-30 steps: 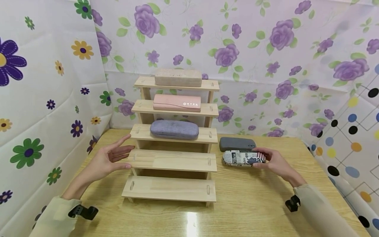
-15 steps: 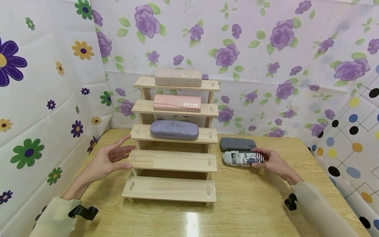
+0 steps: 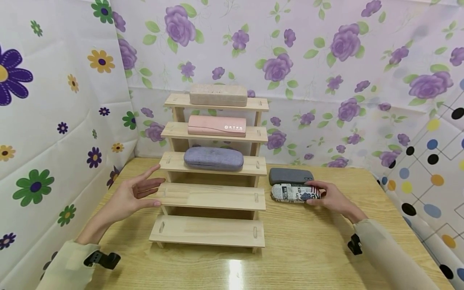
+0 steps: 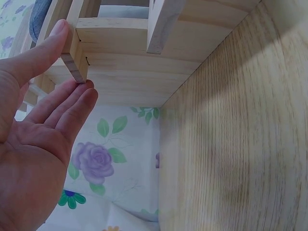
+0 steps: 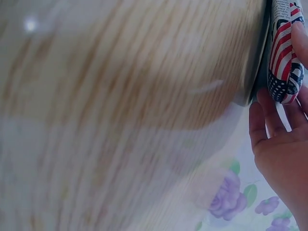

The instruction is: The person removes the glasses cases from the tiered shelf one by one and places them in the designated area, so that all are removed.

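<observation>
Standing on the surface [image 3: 297, 249], a stepped rack [image 3: 213, 195] has the left hand [image 3: 130, 195] loosely spread at a shelf end, perhaps for steadying; rightward, the right hand [image 3: 334, 198] pinches one end of a patterned case [image 3: 291, 193], maybe because a grey case [image 3: 289, 176] crowds behind.

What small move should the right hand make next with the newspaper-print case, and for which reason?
I would probably lift the newspaper-print case and bring it left, toward the fourth shelf from the top. The right hand grips its right end, and the beige case, pink case and blue case sit one each on the three shelves above.
</observation>
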The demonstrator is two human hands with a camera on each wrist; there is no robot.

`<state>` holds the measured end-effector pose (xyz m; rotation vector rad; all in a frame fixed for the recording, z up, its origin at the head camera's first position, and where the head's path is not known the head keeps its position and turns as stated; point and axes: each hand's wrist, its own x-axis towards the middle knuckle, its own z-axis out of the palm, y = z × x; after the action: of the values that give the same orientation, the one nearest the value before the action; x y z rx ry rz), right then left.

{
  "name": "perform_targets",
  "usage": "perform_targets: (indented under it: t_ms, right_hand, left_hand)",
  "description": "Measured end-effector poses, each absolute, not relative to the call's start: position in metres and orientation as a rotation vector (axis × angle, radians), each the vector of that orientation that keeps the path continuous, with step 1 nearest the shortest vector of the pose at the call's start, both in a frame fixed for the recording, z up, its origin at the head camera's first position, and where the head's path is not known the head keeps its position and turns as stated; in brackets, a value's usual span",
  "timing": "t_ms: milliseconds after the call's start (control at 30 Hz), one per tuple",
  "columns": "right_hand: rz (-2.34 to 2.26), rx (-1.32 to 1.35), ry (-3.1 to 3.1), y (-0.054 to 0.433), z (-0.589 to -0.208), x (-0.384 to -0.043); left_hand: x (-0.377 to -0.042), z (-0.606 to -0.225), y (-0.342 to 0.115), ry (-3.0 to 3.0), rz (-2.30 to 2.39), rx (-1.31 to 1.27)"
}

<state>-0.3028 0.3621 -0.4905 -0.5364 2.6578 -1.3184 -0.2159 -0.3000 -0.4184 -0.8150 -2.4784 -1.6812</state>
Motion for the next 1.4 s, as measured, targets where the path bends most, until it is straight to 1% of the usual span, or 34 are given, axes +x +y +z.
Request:
perform_targets:
  t_ms: [467,867,1400]
  right_hand:
    - [-1.235,-0.543,2.691,0.363,-0.491,-0.300]
    - [-1.287,-0.499,2.714,0.374,-0.487,-0.296]
    - [-1.275,-0.488,2.759,0.368,-0.486,-0.299]
  left_hand:
    - [-0.216,-0.419,-0.300,-2.458,-1.710,-0.841]
    - [-0.215,-0.417,-0.299,-2.458,-1.708,-0.837]
    - [-0.216,-0.419,-0.300,-2.452,-1.707,-0.837]
